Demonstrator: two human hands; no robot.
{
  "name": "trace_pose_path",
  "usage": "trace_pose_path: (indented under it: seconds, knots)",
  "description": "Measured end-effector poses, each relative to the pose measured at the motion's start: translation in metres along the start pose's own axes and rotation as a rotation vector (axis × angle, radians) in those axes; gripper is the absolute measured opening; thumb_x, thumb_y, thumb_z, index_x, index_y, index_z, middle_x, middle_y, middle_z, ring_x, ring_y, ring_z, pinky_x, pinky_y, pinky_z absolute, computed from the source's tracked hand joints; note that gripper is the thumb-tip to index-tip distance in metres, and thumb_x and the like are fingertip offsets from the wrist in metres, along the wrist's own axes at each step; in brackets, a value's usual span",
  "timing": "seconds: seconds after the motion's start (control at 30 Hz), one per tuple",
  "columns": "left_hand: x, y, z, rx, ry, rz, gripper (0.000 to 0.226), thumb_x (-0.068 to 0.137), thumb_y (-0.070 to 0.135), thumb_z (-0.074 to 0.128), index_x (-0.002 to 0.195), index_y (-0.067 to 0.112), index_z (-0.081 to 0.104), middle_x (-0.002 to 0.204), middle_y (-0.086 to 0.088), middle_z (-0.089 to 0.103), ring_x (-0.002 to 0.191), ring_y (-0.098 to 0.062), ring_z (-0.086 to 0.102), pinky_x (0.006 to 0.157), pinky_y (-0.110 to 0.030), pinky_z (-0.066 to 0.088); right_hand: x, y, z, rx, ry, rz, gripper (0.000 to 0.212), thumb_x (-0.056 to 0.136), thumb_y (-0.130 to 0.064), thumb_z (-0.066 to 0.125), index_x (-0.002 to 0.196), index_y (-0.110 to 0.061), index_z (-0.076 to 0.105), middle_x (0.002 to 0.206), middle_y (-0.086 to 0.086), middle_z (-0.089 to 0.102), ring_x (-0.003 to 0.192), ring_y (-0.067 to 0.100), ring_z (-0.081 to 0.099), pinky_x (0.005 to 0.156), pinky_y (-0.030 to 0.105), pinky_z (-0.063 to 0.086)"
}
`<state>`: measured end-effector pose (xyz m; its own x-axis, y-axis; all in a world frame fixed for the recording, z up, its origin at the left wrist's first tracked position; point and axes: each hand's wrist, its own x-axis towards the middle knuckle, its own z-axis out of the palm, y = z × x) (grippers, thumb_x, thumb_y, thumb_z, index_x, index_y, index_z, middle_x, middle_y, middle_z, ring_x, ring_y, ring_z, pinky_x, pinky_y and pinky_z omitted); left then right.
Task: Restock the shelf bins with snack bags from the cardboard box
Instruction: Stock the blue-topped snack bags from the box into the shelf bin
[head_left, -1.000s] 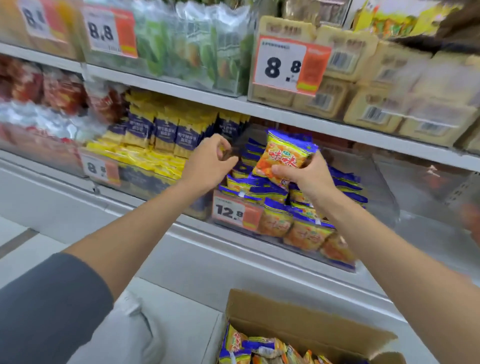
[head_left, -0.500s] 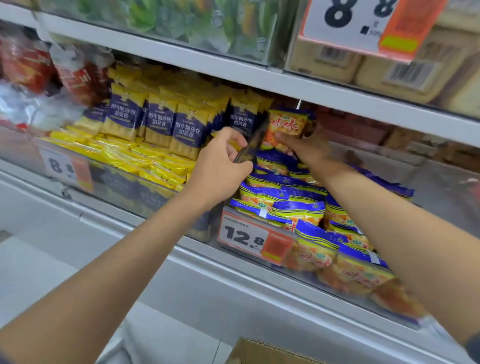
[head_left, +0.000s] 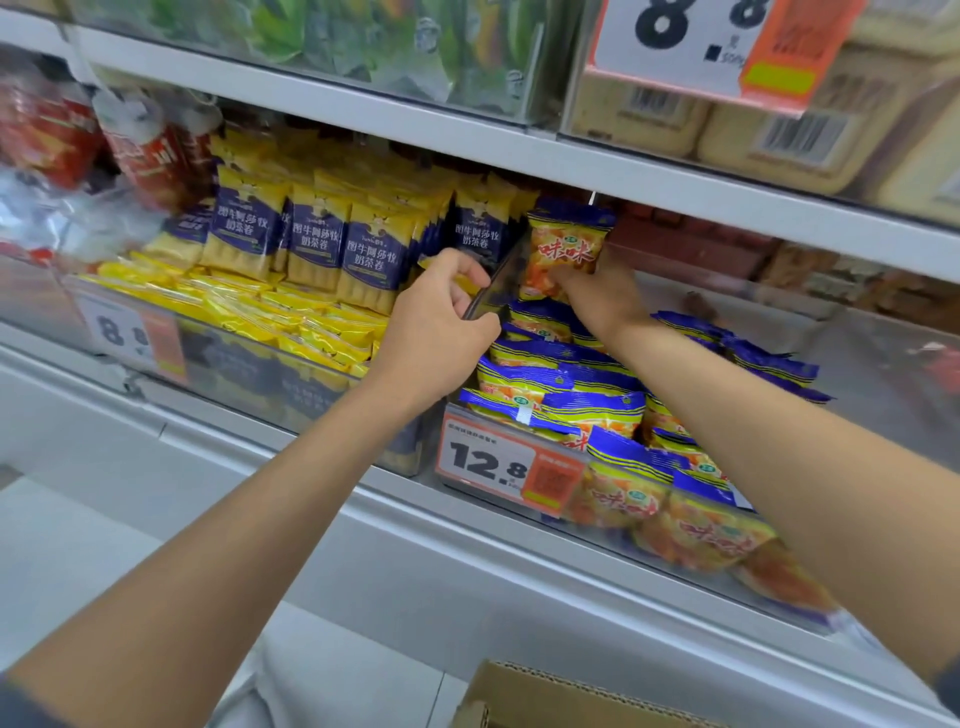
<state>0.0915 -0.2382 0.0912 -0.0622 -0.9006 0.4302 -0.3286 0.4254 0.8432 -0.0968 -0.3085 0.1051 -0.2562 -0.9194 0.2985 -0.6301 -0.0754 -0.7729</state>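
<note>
Fingers of the right grip (head_left: 605, 299) curl round the lower edge of an orange snack bag (head_left: 563, 254), holding it upright at the back of the shelf bin (head_left: 852, 358). In front of it, more bags of the same kind (head_left: 597, 410) lie piled down toward the bin's clear front, behind a 12.8 price tag (head_left: 498, 465). The left grip (head_left: 441, 332) is closed over the top edge of the clear divider (head_left: 485, 296) that separates this bin from the neighbouring yellow-and-navy packets (head_left: 322, 244). At the bottom of the view, below the shelf, the cardboard box (head_left: 545, 696) shows only a flap.
</note>
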Motion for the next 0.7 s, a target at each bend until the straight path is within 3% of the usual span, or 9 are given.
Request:
trace_pose_path:
  seconds: [0.1,0.2,0.4,0.53,0.7]
  knots:
    - [0.0,0.0,-0.001,-0.004,-0.001,-0.001,0.024,0.083,0.013,0.065,0.096,0.027,0.051,0.069,-0.002,0.049,0.063,-0.016,0.051,0.066,-0.043,0.05,0.0,-0.001,0.003,-0.031,0.153,-0.017,0.062,0.081,-0.032,0.072,0.132,-0.007,0.048,0.128,0.011,0.057,0.121,0.029,0.053,0.099,0.036,0.044]
    - [0.0,0.001,-0.001,0.0,-0.007,0.0,0.024,0.083,0.013,0.065,0.098,0.026,0.051,0.071,-0.003,0.048,0.064,-0.015,0.05,0.066,-0.042,0.049,0.0,-0.001,0.004,0.0,0.183,-0.053,0.08,0.076,-0.031,0.079,0.139,-0.004,0.039,0.13,0.009,0.059,0.119,0.025,0.056,0.1,0.037,0.046]
    - [-0.001,0.001,-0.001,0.012,-0.005,-0.001,0.024,0.083,0.013,0.065,0.099,0.026,0.052,0.072,-0.005,0.05,0.066,-0.016,0.051,0.068,-0.043,0.05,0.005,0.0,0.002,-0.08,0.098,-0.076,0.045,0.084,-0.028,0.069,0.122,-0.009,0.054,0.121,0.009,0.061,0.111,0.025,0.057,0.09,0.031,0.045]
    - [-0.001,0.001,-0.001,0.016,-0.003,0.003,0.025,0.083,0.013,0.065,0.101,0.024,0.052,0.073,-0.006,0.05,0.067,-0.019,0.053,0.07,-0.045,0.05,0.004,0.006,0.002,-0.081,0.191,-0.059,0.044,0.087,-0.028,0.069,0.12,-0.003,0.053,0.115,0.01,0.062,0.108,0.026,0.057,0.083,0.029,0.042]
    - [-0.002,0.002,-0.002,0.029,-0.006,0.014,0.025,0.084,0.014,0.065,0.102,0.023,0.052,0.072,-0.005,0.05,0.066,-0.016,0.051,0.068,-0.04,0.05,0.0,0.01,0.0,-0.035,0.169,-0.027,0.045,0.085,-0.031,0.072,0.118,-0.004,0.055,0.097,0.0,0.06,0.09,0.015,0.058,0.071,0.021,0.039]
